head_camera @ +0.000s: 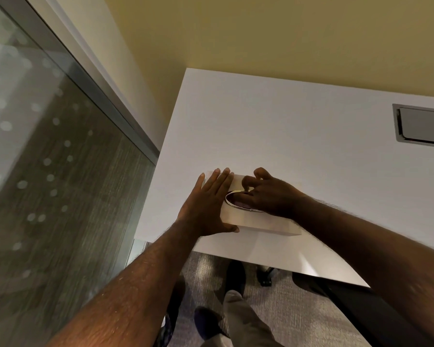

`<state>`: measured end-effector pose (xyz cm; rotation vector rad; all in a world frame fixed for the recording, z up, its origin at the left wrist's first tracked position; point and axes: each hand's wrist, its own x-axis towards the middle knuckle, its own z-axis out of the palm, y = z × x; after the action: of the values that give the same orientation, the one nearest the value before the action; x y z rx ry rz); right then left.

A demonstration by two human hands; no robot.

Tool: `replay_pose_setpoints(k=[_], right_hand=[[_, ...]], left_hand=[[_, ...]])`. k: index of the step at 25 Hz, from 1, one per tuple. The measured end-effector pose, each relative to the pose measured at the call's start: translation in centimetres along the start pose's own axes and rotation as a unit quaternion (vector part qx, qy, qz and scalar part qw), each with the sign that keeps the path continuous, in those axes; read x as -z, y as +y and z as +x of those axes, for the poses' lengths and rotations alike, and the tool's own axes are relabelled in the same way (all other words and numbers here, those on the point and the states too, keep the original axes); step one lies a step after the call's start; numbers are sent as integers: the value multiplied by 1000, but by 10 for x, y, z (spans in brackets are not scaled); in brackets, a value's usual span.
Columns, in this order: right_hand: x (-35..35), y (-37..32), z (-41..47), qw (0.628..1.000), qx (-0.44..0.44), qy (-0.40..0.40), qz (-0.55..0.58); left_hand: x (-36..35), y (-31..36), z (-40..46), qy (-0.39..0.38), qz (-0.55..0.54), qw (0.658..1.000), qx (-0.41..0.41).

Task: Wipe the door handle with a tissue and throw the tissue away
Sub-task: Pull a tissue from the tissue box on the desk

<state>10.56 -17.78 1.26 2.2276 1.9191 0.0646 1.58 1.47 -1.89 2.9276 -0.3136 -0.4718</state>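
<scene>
White and flat, one tissue box (266, 222) is sitting on the white desk (298, 126), close to the near edge. It is showing a dark oval hole (233, 200) on top. No tissue is showing clearly yet. Two hands are touching the box. One left hand (206, 206) is lying flat with fingers spread, pressing down on the left end. One right hand (268, 194) is curling over the hole, fingertips pinching together at its rim. One grey metal plate (422, 126) is sitting in the desk, far right.
</scene>
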Motion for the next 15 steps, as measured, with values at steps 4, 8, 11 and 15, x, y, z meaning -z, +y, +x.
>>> replay_pose_setpoints(k=[4,8,11,15], right_hand=[[1,2,-3,999,15,35,-35],[-2,1,-7,997,25,72,-24],[-5,2,-16,995,12,96,20],[-3,-5,-32,991,-30,132,-15]], left_hand=[[1,1,0,-4,2,1000,2],[3,2,-1,-1,-2,1000,3],[3,2,-3,5,-5,1000,5],[5,4,-3,11,-22,1000,5]])
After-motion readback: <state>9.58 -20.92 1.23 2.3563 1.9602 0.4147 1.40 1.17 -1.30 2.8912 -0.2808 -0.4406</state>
